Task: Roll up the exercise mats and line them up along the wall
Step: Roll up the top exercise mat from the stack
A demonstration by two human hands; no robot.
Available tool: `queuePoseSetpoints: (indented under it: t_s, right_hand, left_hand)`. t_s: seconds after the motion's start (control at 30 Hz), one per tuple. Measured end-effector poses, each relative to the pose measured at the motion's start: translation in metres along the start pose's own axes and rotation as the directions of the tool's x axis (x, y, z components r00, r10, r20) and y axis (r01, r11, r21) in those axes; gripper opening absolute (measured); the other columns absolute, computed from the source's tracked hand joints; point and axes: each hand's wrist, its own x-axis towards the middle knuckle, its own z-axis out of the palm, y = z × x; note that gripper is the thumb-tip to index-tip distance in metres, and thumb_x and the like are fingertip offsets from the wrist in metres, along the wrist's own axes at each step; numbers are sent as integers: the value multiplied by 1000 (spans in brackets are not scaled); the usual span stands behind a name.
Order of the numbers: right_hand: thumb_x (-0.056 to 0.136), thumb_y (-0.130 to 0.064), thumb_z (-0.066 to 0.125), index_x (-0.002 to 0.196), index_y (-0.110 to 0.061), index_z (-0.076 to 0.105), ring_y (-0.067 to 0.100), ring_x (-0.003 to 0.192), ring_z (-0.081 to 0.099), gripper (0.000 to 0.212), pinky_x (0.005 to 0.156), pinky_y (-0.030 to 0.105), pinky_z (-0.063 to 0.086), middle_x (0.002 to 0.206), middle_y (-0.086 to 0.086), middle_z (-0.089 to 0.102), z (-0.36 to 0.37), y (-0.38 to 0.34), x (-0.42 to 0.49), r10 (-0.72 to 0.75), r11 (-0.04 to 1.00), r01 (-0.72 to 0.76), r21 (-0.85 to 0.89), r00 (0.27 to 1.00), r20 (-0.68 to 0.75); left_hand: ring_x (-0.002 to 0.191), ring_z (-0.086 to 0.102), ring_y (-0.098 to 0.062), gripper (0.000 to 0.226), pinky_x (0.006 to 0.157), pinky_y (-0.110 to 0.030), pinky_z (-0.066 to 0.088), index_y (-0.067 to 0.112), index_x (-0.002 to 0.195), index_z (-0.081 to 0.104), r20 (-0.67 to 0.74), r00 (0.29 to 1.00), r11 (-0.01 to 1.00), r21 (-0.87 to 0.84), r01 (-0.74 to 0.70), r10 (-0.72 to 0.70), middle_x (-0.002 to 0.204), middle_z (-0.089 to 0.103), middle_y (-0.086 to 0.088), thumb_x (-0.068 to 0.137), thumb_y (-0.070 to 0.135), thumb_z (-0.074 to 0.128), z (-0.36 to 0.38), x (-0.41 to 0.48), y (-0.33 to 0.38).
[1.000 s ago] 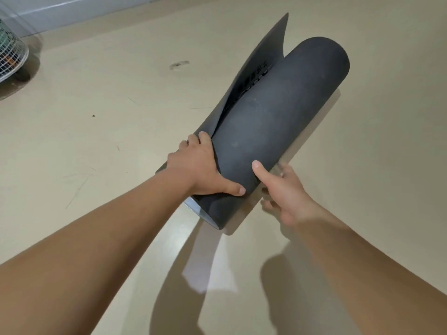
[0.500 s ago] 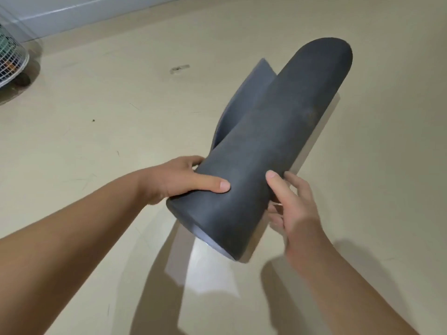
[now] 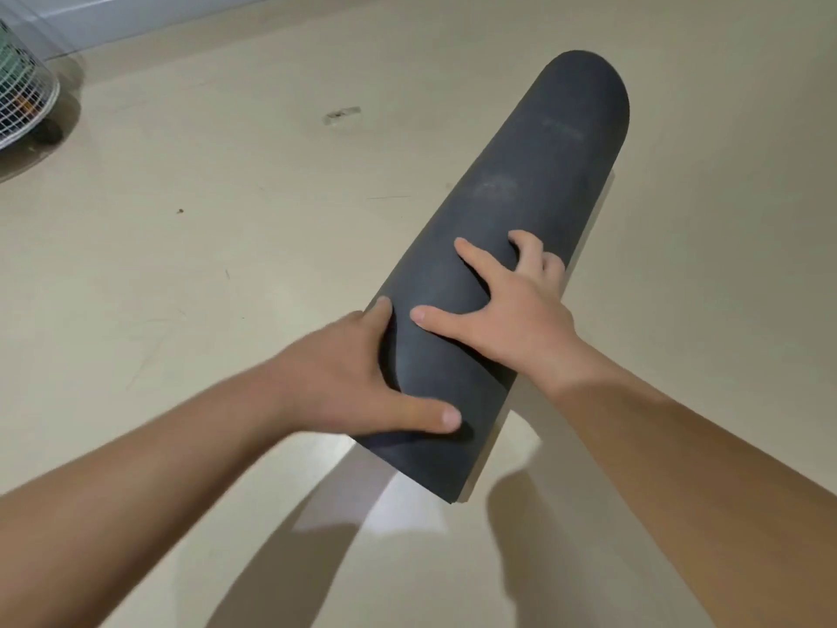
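A dark grey exercise mat lies rolled into a thick tube on the beige floor, running diagonally from near centre to upper right. My left hand grips the roll's near end from the left, with its thumb laid across the top. My right hand rests on top of the roll just beyond, thumb and index finger spread flat; its other fingers bend over the right side. No loose flap shows.
A white wire-mesh object stands at the far left, close to the pale wall that runs along the top left. A small scuff mark lies on the floor left of the roll. Bare floor surrounds the mat.
The loose flap that stood up on the left side has been wrapped down onto the roll. My right hand moved from the roll's right side onto its top. My left hand shifted toward the near end.
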Motion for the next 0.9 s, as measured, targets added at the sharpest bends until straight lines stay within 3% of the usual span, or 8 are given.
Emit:
queuePoseSetpoints:
  t_s: [0.1, 0.2, 0.33, 0.47, 0.6, 0.73, 0.8, 0.9]
  right_hand:
    - [72, -86, 68, 151, -55, 45, 17, 152, 14, 88, 115, 50, 41, 163, -15, 19, -4, -7, 14, -81, 996, 81, 29, 997, 5]
    - [81, -70, 74, 156, -49, 42, 18, 153, 22, 85, 117, 45, 40, 166, -10, 18, -2, 9, 6, -123, 991, 123, 46, 992, -15]
    - [88, -73, 66, 160, -56, 24, 13, 161, 1, 85, 118, 45, 37, 174, -15, -2, 25, 15, -12, -93, 995, 94, -15, 992, 80]
    - [87, -80, 58, 160, -55, 26, 24, 158, 1, 84, 96, 45, 51, 173, -8, 3, 40, -5, 4, -113, 982, 113, -151, 994, 5]
    - [84, -84, 55, 158, -56, 26, 27, 154, 4, 84, 84, 43, 56, 171, -9, 3, 47, -15, 15, -100, 972, 101, -210, 995, 17]
    - [86, -72, 69, 159, -53, 33, 13, 157, 0, 83, 110, 37, 38, 173, -15, 1, 30, -10, 11, -116, 991, 112, 68, 992, 55]
    - [90, -59, 75, 159, -47, 38, 6, 158, 8, 79, 116, 22, 24, 173, -18, 4, 24, 1, 4, -117, 961, 112, 253, 993, 7]
    - [93, -42, 79, 161, -43, 35, -2, 153, 21, 81, 98, -5, 20, 171, -23, 3, 22, 18, -11, -24, 899, 38, 437, 999, -38]
  left_hand:
    - [108, 66, -13, 126, 89, -42, 58, 40, 146, 31, -114, 993, 999, 42, 16, -11, 126, 58, 16, 42, 84, 86, 15, 9, -24]
    - [115, 69, -6, 100, 99, -42, 55, 53, 140, 46, -94, 995, 955, -289, -70, 44, 131, 67, 24, 57, 53, 102, 0, 18, -64]
    - [119, 69, -7, 92, 103, -41, 54, 43, 142, 50, -80, 994, 905, -415, -99, 72, 132, 69, 19, 68, 26, 101, -4, 29, -90]
    - [122, 69, -12, 88, 106, -43, 54, 38, 145, 48, -17, 999, 874, -485, -44, 40, 135, 68, 14, 74, 17, 96, -12, 35, -105]
    - [117, 70, -6, 80, 105, -41, 55, 40, 140, 53, 52, 999, 919, -394, 13, 8, 132, 69, 18, 74, 26, 97, -28, 35, -101]
    - [101, 62, 10, 77, 84, -12, 47, 51, 146, 45, -92, 994, 965, -259, 36, -62, 134, 43, 36, 84, 38, 88, -43, 17, -71]
    - [108, 60, -3, 82, 92, -22, 45, 40, 155, 42, -187, 979, 978, -206, 44, -84, 137, 38, 30, 85, 48, 84, -41, 10, -60]
    - [110, 59, -8, 65, 94, -34, 50, 32, 127, 61, -236, 971, 999, -41, -34, 24, 124, 59, 22, 77, 71, 78, -27, 1, -44]
